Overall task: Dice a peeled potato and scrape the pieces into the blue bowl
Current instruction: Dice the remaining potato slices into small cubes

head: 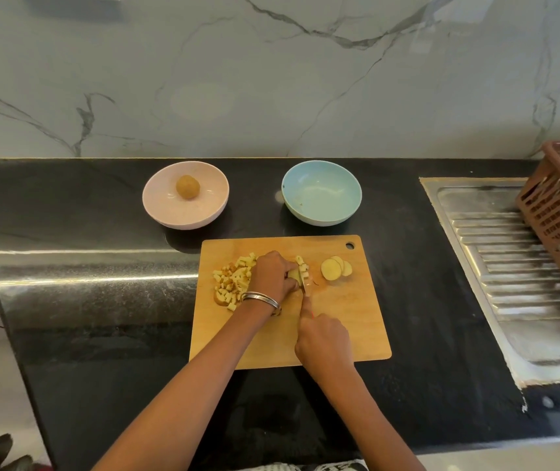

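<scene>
Centrally, a rectangular wooden cutting board (339, 321) lies on the glossy black stone desk (102, 300). Left hand (273, 275) grips the pale potato piece (293, 275); right hand (322, 341) grips the knife (306, 288). Diced cubes (232, 283) lie at 9 o'clock, round slices (336, 267) at 3. Smooth blue bowl (322, 192) sits at 12.

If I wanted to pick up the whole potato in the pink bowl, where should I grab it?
Probably from straight above, fingers on opposite sides of its middle. The whole potato sits alone in the middle of the pink bowl, and the raised rim blocks a sideways reach. It is rounded with no handle, so a grip around its widest part looks steadiest.
</scene>
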